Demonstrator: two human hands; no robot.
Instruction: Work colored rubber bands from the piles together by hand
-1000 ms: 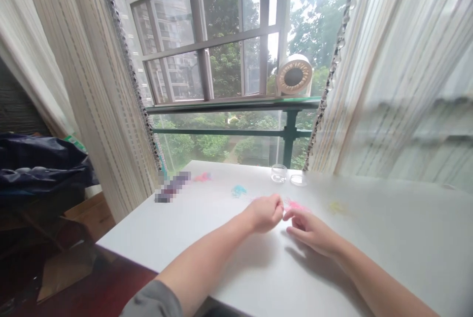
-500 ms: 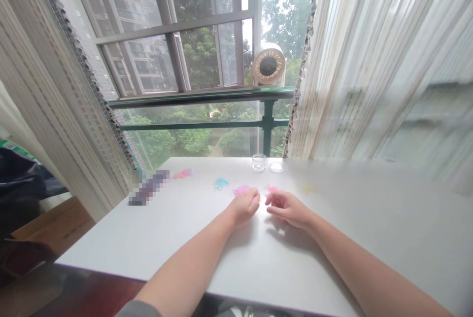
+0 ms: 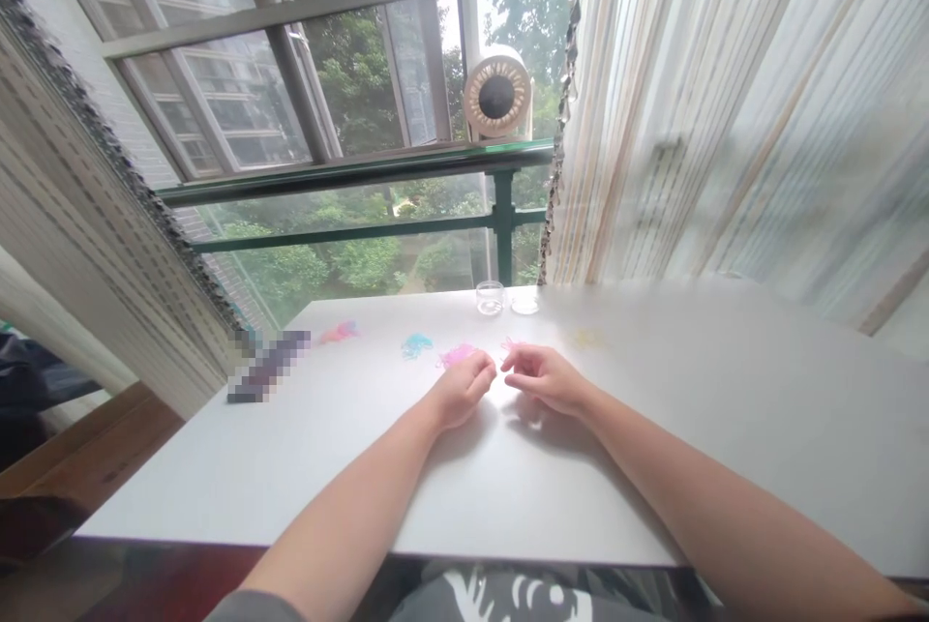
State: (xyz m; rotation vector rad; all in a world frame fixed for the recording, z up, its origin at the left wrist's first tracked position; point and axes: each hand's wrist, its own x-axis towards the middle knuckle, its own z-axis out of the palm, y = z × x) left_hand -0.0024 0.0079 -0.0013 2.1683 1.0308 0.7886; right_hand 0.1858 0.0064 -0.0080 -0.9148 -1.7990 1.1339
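My left hand is over the white table with its fingers curled closed. Whatever it may hold is hidden from the camera. Close by on the right, my right hand has bent fingers, with a gap between thumb and forefinger and nothing visible in it. Just beyond the left hand lies a pile of thin purple-pink bands. A pink pile is partly covered by the right hand. Farther left is a blue pile, and a faint yellow pile lies to the right.
A clear round container and a shallow clear dish or lid stand at the back of the table. On the left are a pink-orange pile and a blurred-out dark object. A round fan stands by the window.
The camera view has shifted, so the table and both hands appear slightly farther left and higher. The two hands keep nearly the same pose, close together.
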